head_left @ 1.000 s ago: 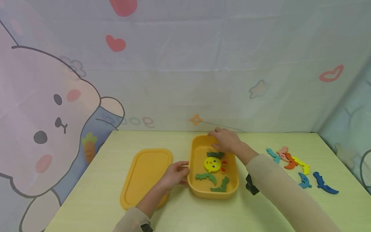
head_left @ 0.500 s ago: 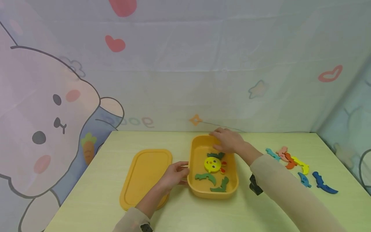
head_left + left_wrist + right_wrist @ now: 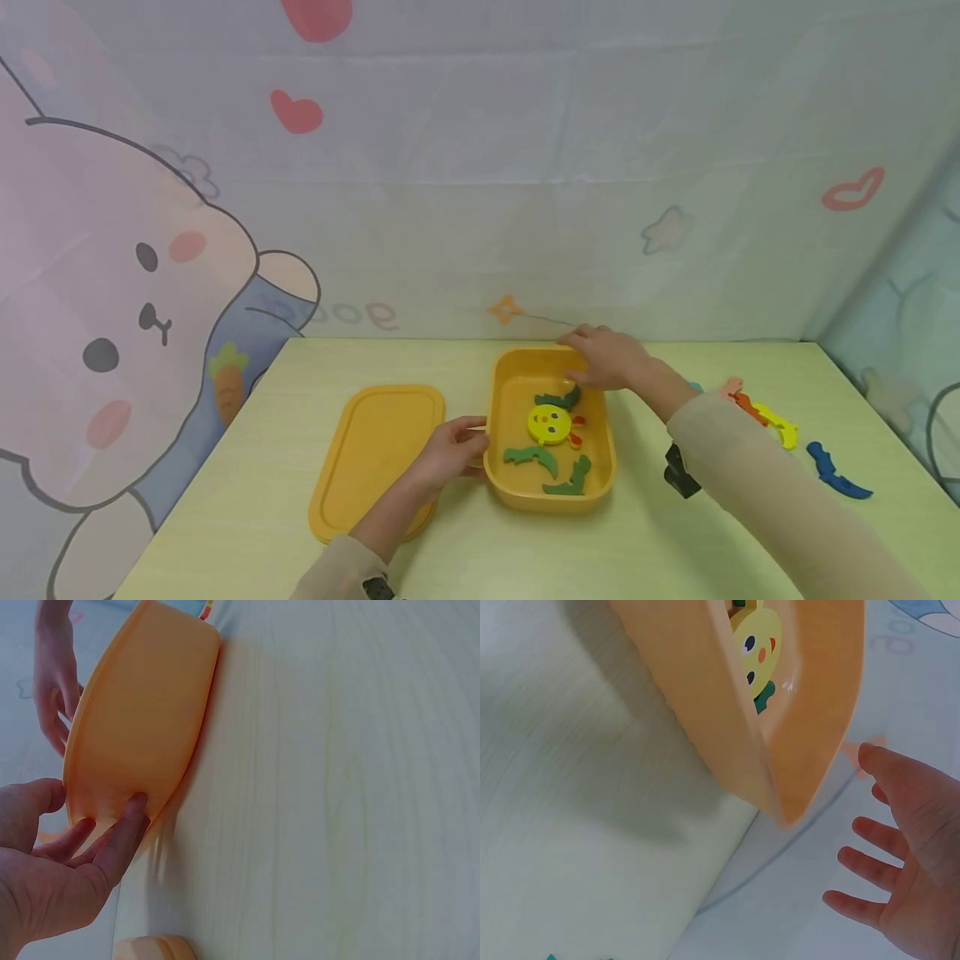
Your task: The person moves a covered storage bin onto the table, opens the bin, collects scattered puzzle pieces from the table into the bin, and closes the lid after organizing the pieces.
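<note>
A yellow-orange plastic box (image 3: 517, 500) stands in mid-table. Its left wall is held by my left hand (image 3: 453, 450), thumb at the rim and fingers against the outer side in the left wrist view. Over the far right corner is my right hand (image 3: 607, 358); the right wrist view shows its fingers spread and apart from the box, with nothing in them. Inside the box lie a round yellow smiling-face piece (image 3: 549, 424) with red tips, a dark green piece (image 3: 558, 400), a curved green piece (image 3: 531, 457) and another green piece (image 3: 572, 477).
Left of the box lies its flat yellow-orange lid (image 3: 378, 458). On the right side are loose flat toy pieces, among them a blue one (image 3: 836, 473), a yellow one (image 3: 783, 427) and an orange one (image 3: 746, 406). A printed cloth (image 3: 465, 208) hangs behind the table.
My right hand has shifted right along the box's far end, uncovering more of the dark green piece; its sleeve now covers some loose pieces. The left hand has stayed at the left wall.
</note>
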A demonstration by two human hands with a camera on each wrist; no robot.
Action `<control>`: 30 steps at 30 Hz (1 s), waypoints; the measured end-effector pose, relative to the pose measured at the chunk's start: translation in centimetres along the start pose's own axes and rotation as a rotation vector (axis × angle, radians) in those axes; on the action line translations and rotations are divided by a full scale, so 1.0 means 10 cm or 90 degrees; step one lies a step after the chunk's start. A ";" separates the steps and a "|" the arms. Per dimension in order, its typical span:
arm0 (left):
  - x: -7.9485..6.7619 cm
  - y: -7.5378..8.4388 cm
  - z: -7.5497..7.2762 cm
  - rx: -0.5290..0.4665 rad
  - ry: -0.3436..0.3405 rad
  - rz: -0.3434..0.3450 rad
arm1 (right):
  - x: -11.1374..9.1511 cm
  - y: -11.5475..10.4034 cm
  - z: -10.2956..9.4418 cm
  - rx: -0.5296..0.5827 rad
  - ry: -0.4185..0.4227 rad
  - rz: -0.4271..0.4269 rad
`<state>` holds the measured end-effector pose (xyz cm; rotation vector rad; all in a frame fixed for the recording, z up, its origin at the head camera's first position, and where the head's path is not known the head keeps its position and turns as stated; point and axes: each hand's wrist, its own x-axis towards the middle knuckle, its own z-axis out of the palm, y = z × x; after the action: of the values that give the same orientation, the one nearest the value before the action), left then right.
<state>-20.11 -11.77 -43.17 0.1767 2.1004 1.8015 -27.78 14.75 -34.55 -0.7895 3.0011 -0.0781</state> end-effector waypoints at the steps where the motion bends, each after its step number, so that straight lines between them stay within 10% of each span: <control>1: 0.00 0.00 0.00 0.000 0.000 -0.002 | -0.01 0.02 -0.01 -0.001 0.002 0.002; 30: 0.01 -0.01 0.00 -0.001 0.006 0.003 | -0.40 0.58 -0.09 -0.027 0.044 0.028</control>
<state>-20.14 -11.78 -43.31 0.1742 2.1064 1.8104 -27.21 21.75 -33.91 -0.7402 3.0932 -0.0407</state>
